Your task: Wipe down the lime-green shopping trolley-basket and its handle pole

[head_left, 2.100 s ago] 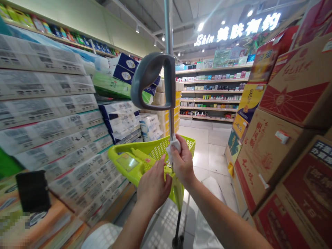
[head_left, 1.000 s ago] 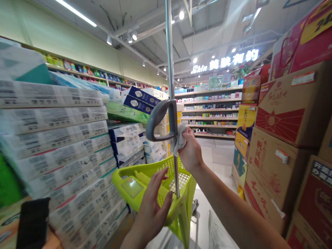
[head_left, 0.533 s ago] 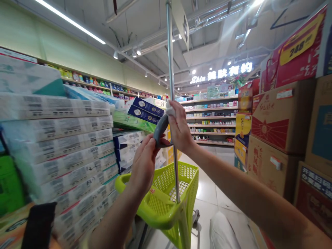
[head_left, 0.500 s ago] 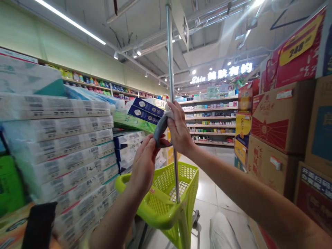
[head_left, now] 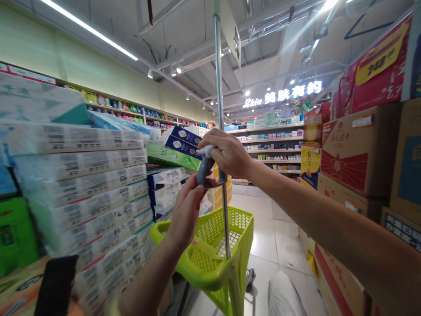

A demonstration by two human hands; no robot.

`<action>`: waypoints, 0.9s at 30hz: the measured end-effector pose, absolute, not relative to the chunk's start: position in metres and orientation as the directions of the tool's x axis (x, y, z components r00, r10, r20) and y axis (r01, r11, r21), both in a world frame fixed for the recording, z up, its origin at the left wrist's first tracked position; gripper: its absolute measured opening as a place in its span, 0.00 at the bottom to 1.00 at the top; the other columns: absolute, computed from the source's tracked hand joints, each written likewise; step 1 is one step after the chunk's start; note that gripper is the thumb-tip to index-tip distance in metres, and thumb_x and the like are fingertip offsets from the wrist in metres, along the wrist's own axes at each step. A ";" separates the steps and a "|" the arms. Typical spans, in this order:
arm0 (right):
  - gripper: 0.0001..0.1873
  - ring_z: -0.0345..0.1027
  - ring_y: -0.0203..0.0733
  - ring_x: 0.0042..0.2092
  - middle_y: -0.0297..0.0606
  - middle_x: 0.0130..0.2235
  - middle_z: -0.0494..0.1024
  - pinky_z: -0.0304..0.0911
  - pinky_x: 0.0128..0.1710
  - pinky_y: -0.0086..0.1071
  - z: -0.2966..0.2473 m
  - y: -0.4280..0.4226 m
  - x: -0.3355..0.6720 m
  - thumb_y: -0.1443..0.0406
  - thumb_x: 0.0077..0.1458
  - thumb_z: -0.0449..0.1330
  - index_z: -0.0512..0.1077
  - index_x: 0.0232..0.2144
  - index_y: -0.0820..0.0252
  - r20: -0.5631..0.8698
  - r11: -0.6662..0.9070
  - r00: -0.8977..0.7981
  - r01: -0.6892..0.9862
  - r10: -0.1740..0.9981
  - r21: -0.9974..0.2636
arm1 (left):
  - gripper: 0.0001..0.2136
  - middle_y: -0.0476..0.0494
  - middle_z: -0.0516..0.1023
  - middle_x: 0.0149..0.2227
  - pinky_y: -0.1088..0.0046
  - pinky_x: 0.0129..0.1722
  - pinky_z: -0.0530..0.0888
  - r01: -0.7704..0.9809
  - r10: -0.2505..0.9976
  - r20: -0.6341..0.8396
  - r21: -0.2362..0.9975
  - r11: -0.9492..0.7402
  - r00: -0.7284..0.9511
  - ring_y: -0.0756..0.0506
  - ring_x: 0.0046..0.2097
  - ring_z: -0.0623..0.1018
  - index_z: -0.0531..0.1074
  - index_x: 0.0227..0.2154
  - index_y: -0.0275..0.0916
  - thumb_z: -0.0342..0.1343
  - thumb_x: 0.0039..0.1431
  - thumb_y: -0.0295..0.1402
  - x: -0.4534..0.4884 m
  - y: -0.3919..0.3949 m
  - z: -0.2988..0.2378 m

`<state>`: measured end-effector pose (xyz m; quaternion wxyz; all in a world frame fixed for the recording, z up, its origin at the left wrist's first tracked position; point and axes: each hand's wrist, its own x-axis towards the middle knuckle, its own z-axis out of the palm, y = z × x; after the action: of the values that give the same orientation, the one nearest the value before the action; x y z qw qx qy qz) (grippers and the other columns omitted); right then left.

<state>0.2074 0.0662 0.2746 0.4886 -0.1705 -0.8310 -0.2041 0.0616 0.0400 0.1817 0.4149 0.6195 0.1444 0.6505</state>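
Right hand [head_left: 228, 153]: grip closed over the top of the grey handle [head_left: 204, 169], with a white wipe [head_left: 207, 150] pressed between the fingers and the handle. Left hand [head_left: 187, 208]: grip pinched on the lower end of the same handle, thumb and fingertips meeting on the grey plastic.

Head view: the grey handle sits on a vertical metal pole [head_left: 219, 87] that rises from a lime-green shopping cart [head_left: 210, 259] and runs up toward the ceiling. The handle is above the cart basket, at roughly the height of the shelving in the background. The pole passes just behind the right hand and enters the basket below both hands.

To the left, stacked packs of tissue paper [head_left: 82, 175] form a wall beside the cart. To the right, cardboard cartons [head_left: 358, 149] with red print are stacked beside the aisle. A lit white sign [head_left: 283, 94] hangs above distant product shelves [head_left: 272, 149]. The floor [head_left: 272, 237] is pale tile.
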 end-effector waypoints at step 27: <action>0.36 0.32 0.47 0.71 0.42 0.71 0.41 0.49 0.67 0.50 0.180 0.066 0.201 0.77 0.63 0.43 0.41 0.69 0.52 0.846 0.816 -0.518 0.430 -0.128 0.387 | 0.15 0.47 0.79 0.39 0.75 0.39 0.75 -0.534 0.761 0.640 0.682 -0.500 0.104 0.48 0.41 0.78 0.76 0.41 0.40 0.59 0.49 0.36 0.053 0.037 0.189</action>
<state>0.2005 0.0656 0.1804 0.4822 -0.0919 -0.8217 -0.2895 0.0535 0.0374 0.1891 0.4897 0.5588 0.1015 0.6615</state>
